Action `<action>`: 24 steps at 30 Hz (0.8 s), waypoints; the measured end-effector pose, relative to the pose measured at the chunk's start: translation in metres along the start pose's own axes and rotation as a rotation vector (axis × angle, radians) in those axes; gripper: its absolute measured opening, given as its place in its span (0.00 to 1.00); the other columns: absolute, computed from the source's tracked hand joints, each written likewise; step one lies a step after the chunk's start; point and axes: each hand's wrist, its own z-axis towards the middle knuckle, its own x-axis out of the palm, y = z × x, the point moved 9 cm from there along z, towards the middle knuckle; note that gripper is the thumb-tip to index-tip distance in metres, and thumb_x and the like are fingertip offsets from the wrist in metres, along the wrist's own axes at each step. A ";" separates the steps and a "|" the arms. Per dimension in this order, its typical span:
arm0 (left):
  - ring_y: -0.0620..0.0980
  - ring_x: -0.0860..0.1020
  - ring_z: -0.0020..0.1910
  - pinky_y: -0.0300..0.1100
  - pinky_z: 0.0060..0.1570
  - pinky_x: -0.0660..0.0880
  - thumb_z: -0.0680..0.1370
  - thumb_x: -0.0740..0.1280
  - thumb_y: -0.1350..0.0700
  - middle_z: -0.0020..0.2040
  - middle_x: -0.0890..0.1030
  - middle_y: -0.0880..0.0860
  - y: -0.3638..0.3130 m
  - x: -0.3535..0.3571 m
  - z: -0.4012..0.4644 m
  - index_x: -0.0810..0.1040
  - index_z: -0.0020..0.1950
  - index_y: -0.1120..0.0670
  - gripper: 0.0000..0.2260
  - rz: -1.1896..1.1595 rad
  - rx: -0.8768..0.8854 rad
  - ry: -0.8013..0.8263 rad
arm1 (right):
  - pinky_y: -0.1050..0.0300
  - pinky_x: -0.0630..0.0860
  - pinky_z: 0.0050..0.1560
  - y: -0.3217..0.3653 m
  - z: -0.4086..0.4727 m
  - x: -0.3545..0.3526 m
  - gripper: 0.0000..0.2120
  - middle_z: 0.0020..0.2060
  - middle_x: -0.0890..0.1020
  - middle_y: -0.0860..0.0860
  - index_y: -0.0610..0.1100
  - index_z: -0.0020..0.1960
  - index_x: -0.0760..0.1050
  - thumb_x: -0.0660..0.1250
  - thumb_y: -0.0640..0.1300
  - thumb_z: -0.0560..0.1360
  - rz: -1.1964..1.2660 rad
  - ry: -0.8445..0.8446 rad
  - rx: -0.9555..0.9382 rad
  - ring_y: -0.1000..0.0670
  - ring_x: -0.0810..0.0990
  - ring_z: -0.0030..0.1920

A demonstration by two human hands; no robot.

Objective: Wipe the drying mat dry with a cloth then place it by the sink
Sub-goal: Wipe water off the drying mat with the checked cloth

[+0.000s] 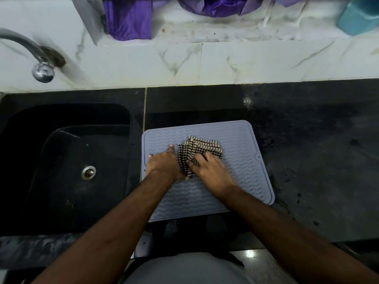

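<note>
At the upper left of the frame a tap [30, 56] is seen curving out from the marble wall, and below it, at the left, the dark sink [24, 160] is set into the black tabletop [307, 160], with its drain [88, 172] showing near the middle of the basin.

Just right of the sink, in the centre of the frame, the mat [242, 144] is laid flat on the tabletop, its left edge close beside the sink's rim. The left hand [163, 165] is pressed on the mat's left part, fingers fairly straight and spread, so that the mat is held down and nothing is gripped. Touching it on the right, the checked cloth [200, 149] is bunched on the middle of the mat. The right hand [211, 171] is laid over the cloth's near end, its fingers curled into the folds, so the cloth is held by it.

The wiping step is judged to be in hand; the placing step is not yet begun. Wet specks can be made out on the tabletop to the right of the mat, though whether the mat's ridges are dry cannot be told.

For the next move, the cloth would need to be drawn across the uncovered ribs, right side and near edge included, while the mat is kept pinned.
</note>
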 end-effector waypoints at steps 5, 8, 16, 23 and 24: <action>0.59 0.71 0.71 0.57 0.73 0.66 0.66 0.73 0.29 0.74 0.70 0.57 0.003 0.006 0.002 0.41 0.83 0.53 0.60 -0.059 -0.053 0.065 | 0.45 0.73 0.55 -0.024 -0.018 -0.011 0.26 0.60 0.69 0.46 0.47 0.71 0.70 0.68 0.40 0.73 -0.108 0.021 -0.009 0.43 0.67 0.57; 0.59 0.70 0.72 0.58 0.72 0.67 0.66 0.72 0.28 0.75 0.70 0.56 0.005 0.009 0.003 0.41 0.83 0.53 0.60 -0.058 -0.045 0.053 | 0.46 0.72 0.53 -0.043 -0.027 -0.015 0.23 0.59 0.70 0.45 0.46 0.69 0.70 0.63 0.41 0.74 -0.182 0.044 -0.009 0.43 0.69 0.56; 0.64 0.68 0.73 0.59 0.65 0.73 0.65 0.71 0.26 0.73 0.71 0.58 0.008 0.009 -0.005 0.43 0.83 0.48 0.58 -0.073 -0.073 0.020 | 0.46 0.71 0.45 -0.091 -0.051 -0.024 0.17 0.54 0.73 0.45 0.46 0.62 0.76 0.58 0.44 0.76 -0.351 0.046 0.109 0.42 0.71 0.51; 0.62 0.71 0.70 0.57 0.63 0.76 0.66 0.70 0.26 0.72 0.72 0.59 0.008 0.010 -0.007 0.44 0.83 0.49 0.57 -0.093 -0.041 -0.012 | 0.42 0.74 0.49 -0.109 -0.062 -0.033 0.12 0.54 0.75 0.41 0.44 0.57 0.79 0.63 0.41 0.75 -0.286 0.144 0.532 0.38 0.74 0.54; 0.61 0.72 0.69 0.57 0.63 0.76 0.67 0.70 0.27 0.71 0.73 0.59 0.008 0.009 -0.007 0.44 0.83 0.50 0.57 -0.089 -0.026 -0.028 | 0.42 0.75 0.50 -0.103 -0.062 -0.032 0.13 0.55 0.75 0.41 0.42 0.58 0.79 0.62 0.40 0.76 -0.250 0.159 0.613 0.37 0.74 0.55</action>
